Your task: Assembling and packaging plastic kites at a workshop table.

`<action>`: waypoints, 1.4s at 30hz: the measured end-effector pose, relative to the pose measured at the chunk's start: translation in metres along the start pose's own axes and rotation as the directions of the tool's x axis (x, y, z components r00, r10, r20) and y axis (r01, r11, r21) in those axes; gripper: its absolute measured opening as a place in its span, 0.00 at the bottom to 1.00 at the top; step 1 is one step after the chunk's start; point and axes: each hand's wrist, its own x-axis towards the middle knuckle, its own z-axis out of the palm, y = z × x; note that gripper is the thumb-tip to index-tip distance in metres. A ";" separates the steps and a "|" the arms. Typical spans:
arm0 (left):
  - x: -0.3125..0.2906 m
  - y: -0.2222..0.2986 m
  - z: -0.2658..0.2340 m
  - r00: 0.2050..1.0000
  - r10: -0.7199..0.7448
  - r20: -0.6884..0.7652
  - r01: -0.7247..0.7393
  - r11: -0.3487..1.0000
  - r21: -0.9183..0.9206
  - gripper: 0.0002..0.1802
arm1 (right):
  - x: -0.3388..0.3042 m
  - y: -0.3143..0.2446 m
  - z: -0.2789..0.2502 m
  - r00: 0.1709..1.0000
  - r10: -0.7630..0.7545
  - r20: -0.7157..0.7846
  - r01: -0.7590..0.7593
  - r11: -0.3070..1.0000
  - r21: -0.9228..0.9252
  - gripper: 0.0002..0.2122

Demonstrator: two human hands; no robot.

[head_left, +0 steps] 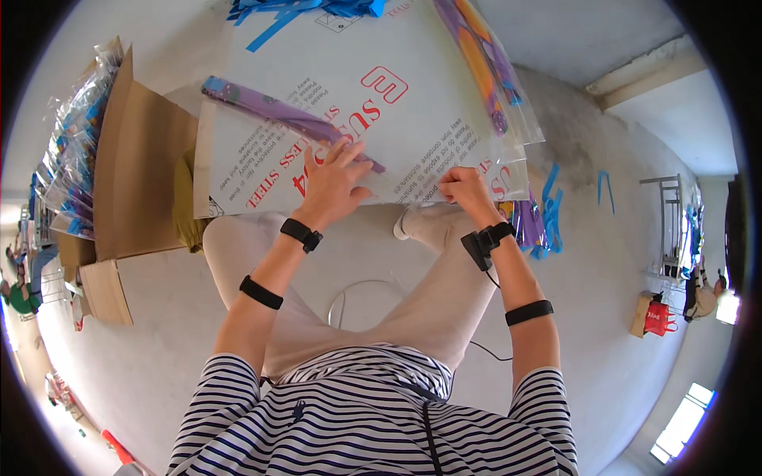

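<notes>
One long purple patterned bundle (262,109) lies diagonally on your white-covered table (432,95), its near end at your left hand (333,182). Your left hand is spread wide, fingers over that end. Your right hand (467,189) is narrowed, thumb and fingertips drawn together near the table's near edge; you cannot tell whether it holds anything. Clear sleeves (474,59) with purple-and-orange contents lie far right; blue strips (309,9) lie at the far side.
</notes>
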 end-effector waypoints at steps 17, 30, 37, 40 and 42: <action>-0.049 0.067 0.068 0.722 -0.424 0.547 0.580 -0.061 -0.812 0.09 | -0.038 -0.013 0.058 0.960 0.264 -0.091 -0.218 0.913 0.345 0.08; -0.041 0.052 0.074 0.580 -0.350 0.735 0.533 -0.519 -0.668 0.08 | -0.063 -0.013 0.077 0.915 0.389 -0.109 -0.299 0.832 0.468 0.12; -0.036 0.061 0.060 0.594 -0.304 0.745 0.560 -0.508 -0.654 0.17 | -0.067 -0.017 0.092 0.954 0.301 -0.014 -0.222 0.734 0.641 0.06; -0.033 0.063 0.063 0.614 -0.272 0.741 0.558 -0.514 -0.651 0.13 | -0.080 -0.019 0.093 0.961 0.277 0.015 -0.232 0.774 0.589 0.06; -0.034 0.062 0.068 0.608 -0.272 0.746 0.568 -0.508 -0.648 0.12 | -0.086 -0.016 0.092 0.951 0.308 0.036 -0.273 0.777 0.568 0.06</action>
